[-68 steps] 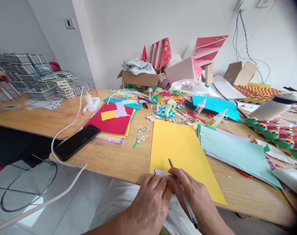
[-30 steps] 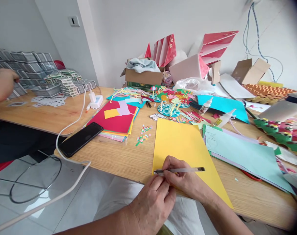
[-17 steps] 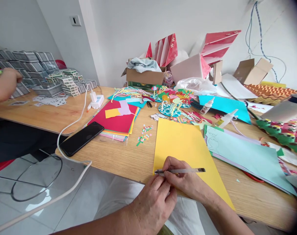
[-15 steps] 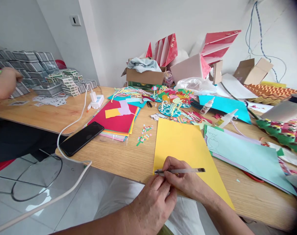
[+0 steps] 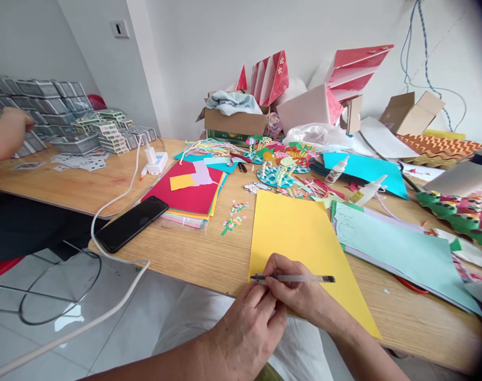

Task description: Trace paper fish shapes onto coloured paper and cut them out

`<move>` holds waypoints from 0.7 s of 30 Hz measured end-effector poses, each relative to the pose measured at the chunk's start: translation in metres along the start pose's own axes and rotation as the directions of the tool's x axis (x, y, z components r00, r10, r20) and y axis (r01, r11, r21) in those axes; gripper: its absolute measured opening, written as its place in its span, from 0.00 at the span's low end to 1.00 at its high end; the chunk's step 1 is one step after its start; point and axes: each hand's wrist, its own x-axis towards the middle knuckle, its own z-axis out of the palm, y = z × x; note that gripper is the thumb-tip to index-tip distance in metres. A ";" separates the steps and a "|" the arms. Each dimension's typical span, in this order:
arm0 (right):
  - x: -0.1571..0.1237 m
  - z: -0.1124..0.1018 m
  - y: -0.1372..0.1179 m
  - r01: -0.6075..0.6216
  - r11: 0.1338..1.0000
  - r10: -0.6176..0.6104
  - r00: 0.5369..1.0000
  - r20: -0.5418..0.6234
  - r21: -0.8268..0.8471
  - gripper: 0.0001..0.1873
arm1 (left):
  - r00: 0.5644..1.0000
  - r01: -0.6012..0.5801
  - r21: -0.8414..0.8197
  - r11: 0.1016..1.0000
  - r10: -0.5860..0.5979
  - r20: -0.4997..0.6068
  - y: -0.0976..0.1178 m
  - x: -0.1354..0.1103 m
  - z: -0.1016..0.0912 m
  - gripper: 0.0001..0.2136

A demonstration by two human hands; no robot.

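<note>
Ballpoint pen (image 5: 308,278) lies almost level in the right hand (image 5: 291,280), its grip closed firmly, thumb and fingers pinched round the barrel near the writing end. The pen points left over the near left corner of a yellow paper sheet (image 5: 292,227), its dark tip just beside the left fingertips, so whether it touches anything is hard to make out. The left hand (image 5: 249,320) bends over that corner at the counter's (image 5: 209,254) near edge; its fingertips are covered by the right hand, and I cannot tell how tight its grip is or what it has hold of. Both hands hide the sheet's near left part, and the right forearm crosses its near edge.

Right of the yellow sheet, light-blue paper (image 5: 392,248) covers most of a red, curved object (image 5: 411,286) that cannot be identified. Farther off stand two glue bottles (image 5: 337,170), both tilted. A white tumbler (image 5: 455,174) is cut off at the right edge, where dark blur swallows the near corner. On the far left, another person's hand (image 5: 16,121) reaches among stacked card packs (image 5: 42,89), the fingers partly out of sight.
</note>
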 end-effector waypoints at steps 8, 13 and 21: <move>-0.001 0.001 0.005 0.010 0.998 -0.009 1.000 -0.021 0.059 0.04 | 1.000 0.000 -0.012 1.000 0.000 0.004 0.000 -0.001 0.001 0.14; -0.001 0.001 0.006 0.019 0.998 -0.017 1.000 -0.022 0.066 0.05 | 1.000 -0.002 -0.009 1.000 0.002 0.004 0.000 -0.001 0.002 0.14; -0.002 0.001 0.003 -0.008 1.000 0.008 1.000 -0.008 0.029 0.04 | 1.000 -0.002 -0.007 1.000 0.002 0.016 -0.001 0.000 -0.001 0.14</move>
